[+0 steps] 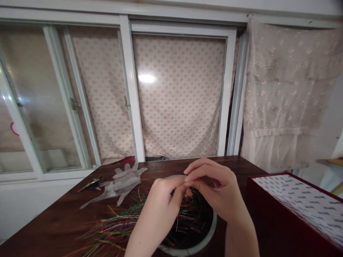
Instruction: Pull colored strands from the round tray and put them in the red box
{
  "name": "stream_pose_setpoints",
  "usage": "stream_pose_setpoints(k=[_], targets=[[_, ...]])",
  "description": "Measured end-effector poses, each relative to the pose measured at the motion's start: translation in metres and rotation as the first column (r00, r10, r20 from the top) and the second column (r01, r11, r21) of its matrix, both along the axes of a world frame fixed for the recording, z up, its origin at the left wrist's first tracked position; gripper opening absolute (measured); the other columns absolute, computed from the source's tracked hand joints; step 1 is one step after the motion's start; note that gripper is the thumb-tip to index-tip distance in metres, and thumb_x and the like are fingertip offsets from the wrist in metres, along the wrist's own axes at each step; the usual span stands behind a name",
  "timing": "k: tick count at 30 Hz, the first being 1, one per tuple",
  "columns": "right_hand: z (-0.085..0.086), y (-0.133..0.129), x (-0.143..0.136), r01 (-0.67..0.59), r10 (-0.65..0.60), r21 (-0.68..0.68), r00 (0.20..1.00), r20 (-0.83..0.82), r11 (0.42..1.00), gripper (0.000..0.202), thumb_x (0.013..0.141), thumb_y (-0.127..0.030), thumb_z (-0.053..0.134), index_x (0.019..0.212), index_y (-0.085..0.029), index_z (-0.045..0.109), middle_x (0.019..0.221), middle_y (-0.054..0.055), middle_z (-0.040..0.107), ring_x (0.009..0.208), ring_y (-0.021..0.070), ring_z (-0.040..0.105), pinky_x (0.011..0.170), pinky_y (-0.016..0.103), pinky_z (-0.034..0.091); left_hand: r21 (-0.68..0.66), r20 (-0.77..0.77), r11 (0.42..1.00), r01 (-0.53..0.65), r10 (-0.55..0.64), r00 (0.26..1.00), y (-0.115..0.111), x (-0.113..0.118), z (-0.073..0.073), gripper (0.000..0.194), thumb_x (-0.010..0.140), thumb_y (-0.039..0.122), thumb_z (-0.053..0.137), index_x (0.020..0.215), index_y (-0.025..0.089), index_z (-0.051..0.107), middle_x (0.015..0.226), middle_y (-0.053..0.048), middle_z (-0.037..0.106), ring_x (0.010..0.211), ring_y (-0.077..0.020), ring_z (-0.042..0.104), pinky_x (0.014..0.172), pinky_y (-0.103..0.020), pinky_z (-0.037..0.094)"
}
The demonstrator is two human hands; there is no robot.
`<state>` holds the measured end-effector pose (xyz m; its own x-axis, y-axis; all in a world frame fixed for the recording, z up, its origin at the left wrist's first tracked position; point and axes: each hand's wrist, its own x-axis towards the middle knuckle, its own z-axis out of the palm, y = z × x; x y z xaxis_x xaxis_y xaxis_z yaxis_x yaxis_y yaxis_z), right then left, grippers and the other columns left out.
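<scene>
My left hand (167, 192) and my right hand (214, 182) meet at their fingertips above a round dark container with a pale rim (199, 248). Thumb and fingers are pinched together on both; what they hold is too small to name, though a thin pale strand hangs below the left fingers. Many thin coloured strands (115, 225), red, green and white, lie in the container and spread past its left side onto the table.
Clear plastic gloves (123, 184) lie on the dark wooden table (50, 221) at the back left, beside some keys (92, 184). A red box (297, 200) with white patterned paper stands at the right. Windows and curtains rise behind.
</scene>
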<state>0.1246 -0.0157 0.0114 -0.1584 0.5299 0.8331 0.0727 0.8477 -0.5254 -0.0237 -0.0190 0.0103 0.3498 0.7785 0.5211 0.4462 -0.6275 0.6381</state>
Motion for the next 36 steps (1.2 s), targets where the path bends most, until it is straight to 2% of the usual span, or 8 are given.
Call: stream_pose_setpoints(k=[3, 13, 16, 20, 23, 28, 33, 36], targets=[[0.000, 0.000, 0.000, -0.040, 0.043, -0.057, 0.998, 0.050, 0.998, 0.027, 0.072, 0.007, 0.057, 0.073, -0.018, 0.067, 0.080, 0.001, 0.062, 0.066, 0.0097, 0.060, 0.057, 0.021, 0.051, -0.007, -0.069, 1.000, -0.025, 0.024, 0.997, 0.002, -0.002, -0.001, 0.030, 0.087, 0.019, 0.041, 0.064, 0.017, 0.059, 0.064, 0.001, 0.062, 0.062, -0.0122, 0.051, 0.059, -0.023, 0.037], [0.003, 0.002, -0.002, 0.064, -0.062, -0.089, 0.998, 0.028, 0.994, 0.023, 0.073, 0.000, 0.058, 0.069, -0.020, 0.068, 0.069, -0.001, 0.062, 0.064, 0.0103, 0.059, 0.056, 0.022, 0.048, 0.119, -0.065, 0.992, -0.052, 0.060, 0.996, 0.000, -0.003, 0.001, 0.031, 0.088, 0.025, 0.045, 0.063, 0.017, 0.061, 0.059, 0.001, 0.062, 0.056, -0.0112, 0.053, 0.056, -0.022, 0.039], [0.002, 0.003, -0.004, 0.103, -0.104, -0.078, 0.994, -0.017, 0.992, 0.018, 0.073, -0.003, 0.060, 0.070, -0.020, 0.068, 0.068, -0.001, 0.063, 0.064, 0.0113, 0.059, 0.058, 0.024, 0.048, 0.106, -0.008, 0.993, -0.052, 0.053, 0.999, 0.000, -0.003, 0.000, 0.023, 0.085, 0.023, 0.050, 0.068, 0.018, 0.064, 0.061, 0.001, 0.063, 0.055, -0.0104, 0.053, 0.055, -0.021, 0.039], [0.000, 0.003, -0.008, 0.146, -0.155, -0.096, 0.983, -0.096, 0.985, 0.011, 0.074, -0.010, 0.065, 0.069, -0.020, 0.067, 0.067, -0.002, 0.062, 0.063, 0.0110, 0.058, 0.057, 0.024, 0.047, 0.052, 0.075, 0.996, -0.069, 0.065, 0.995, 0.001, 0.001, -0.001, 0.007, 0.077, 0.023, 0.061, 0.077, 0.019, 0.066, 0.053, 0.005, 0.053, 0.048, -0.0082, 0.043, 0.048, -0.019, 0.036], [0.000, 0.004, -0.009, 0.155, -0.168, -0.099, 0.976, -0.142, 0.983, 0.011, 0.073, -0.010, 0.065, 0.070, -0.020, 0.067, 0.067, -0.002, 0.062, 0.063, 0.0110, 0.058, 0.057, 0.023, 0.047, 0.016, 0.123, 0.997, -0.079, 0.076, 0.989, 0.002, 0.005, -0.001, 0.008, 0.077, 0.023, 0.060, 0.080, 0.018, 0.066, 0.051, 0.005, 0.050, 0.047, -0.0077, 0.041, 0.048, -0.018, 0.036], [-0.001, 0.007, -0.008, 0.158, -0.178, -0.118, 0.965, -0.192, 0.980, 0.010, 0.073, -0.010, 0.064, 0.072, -0.020, 0.067, 0.068, -0.001, 0.064, 0.064, 0.0121, 0.060, 0.058, 0.024, 0.050, 0.047, 0.101, 0.993, -0.109, 0.104, 0.989, 0.004, 0.007, -0.002, 0.017, 0.082, 0.024, 0.052, 0.074, 0.016, 0.064, 0.050, 0.005, 0.046, 0.047, -0.0075, 0.039, 0.046, -0.019, 0.033], [-0.002, 0.009, -0.007, 0.159, -0.194, -0.165, 0.954, -0.227, 0.974, 0.004, 0.073, -0.015, 0.065, 0.072, -0.019, 0.067, 0.069, 0.000, 0.065, 0.065, 0.0126, 0.061, 0.059, 0.024, 0.052, 0.080, 0.112, 0.987, -0.140, 0.131, 0.985, 0.003, 0.004, -0.002, 0.020, 0.083, 0.025, 0.052, 0.090, 0.017, 0.069, 0.051, 0.004, 0.052, 0.046, -0.0082, 0.042, 0.048, -0.021, 0.036], [-0.002, 0.010, -0.007, 0.138, -0.180, -0.182, 0.954, -0.241, 0.974, 0.003, 0.073, -0.017, 0.066, 0.072, -0.019, 0.067, 0.070, 0.001, 0.066, 0.066, 0.0124, 0.062, 0.058, 0.024, 0.052, 0.090, 0.125, 0.984, -0.156, 0.144, 0.982, 0.003, 0.002, -0.003, 0.020, 0.083, 0.026, 0.053, 0.090, 0.017, 0.070, 0.053, 0.003, 0.053, 0.048, -0.0089, 0.044, 0.049, -0.021, 0.037]])
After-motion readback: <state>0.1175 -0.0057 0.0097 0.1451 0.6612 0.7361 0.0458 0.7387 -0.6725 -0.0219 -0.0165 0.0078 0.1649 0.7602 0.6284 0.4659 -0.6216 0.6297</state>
